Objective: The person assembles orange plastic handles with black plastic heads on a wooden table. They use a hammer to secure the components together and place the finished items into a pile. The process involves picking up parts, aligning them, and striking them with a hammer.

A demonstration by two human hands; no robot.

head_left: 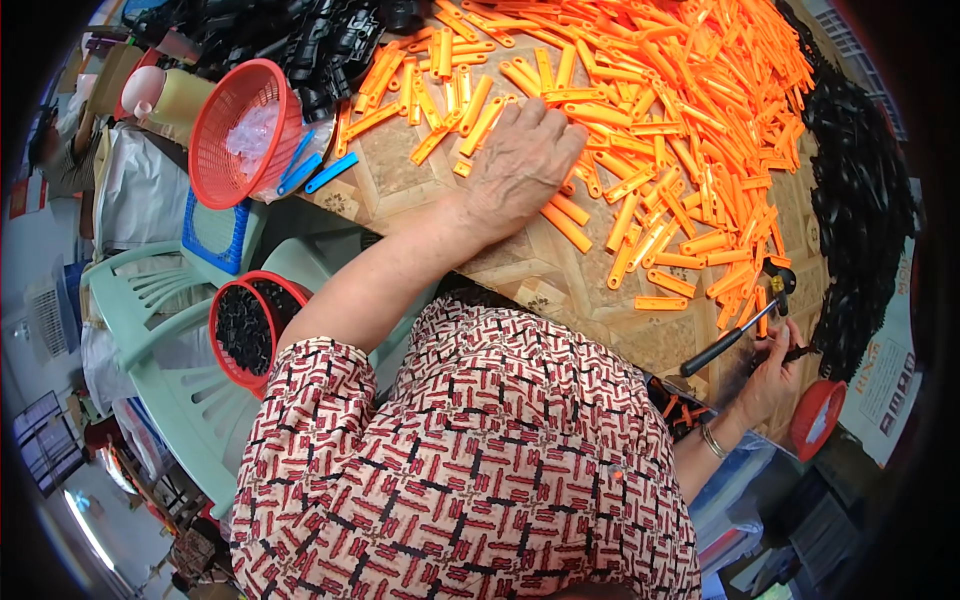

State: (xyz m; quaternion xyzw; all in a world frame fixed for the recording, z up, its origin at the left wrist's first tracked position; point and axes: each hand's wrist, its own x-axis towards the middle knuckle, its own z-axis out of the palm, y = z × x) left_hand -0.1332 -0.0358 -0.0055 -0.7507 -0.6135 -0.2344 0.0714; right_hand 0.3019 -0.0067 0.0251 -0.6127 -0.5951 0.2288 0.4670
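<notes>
My left hand (525, 165) is palm down at the near side of a heap of orange plastic handles (690, 120), its fingers bent over several pieces. Whatever lies beneath those fingers is hidden. At the table's right edge, my right hand (770, 378) pinches a small black part (798, 353), partly covered by the fingers. Just beside it is a tool with a long black grip (712, 354), a metal shaft and a black and yellow head; it looks like a small hammer. Loose orange pieces lie around that head.
Black plastic parts are heaped at the far left (310, 50) and along the right edge (860, 180). Left of the table are a red basket (205, 150), blue pieces (332, 172) and a pale green chair (170, 400) bearing a red tub (222, 350). A red bowl (808, 425) stands at right.
</notes>
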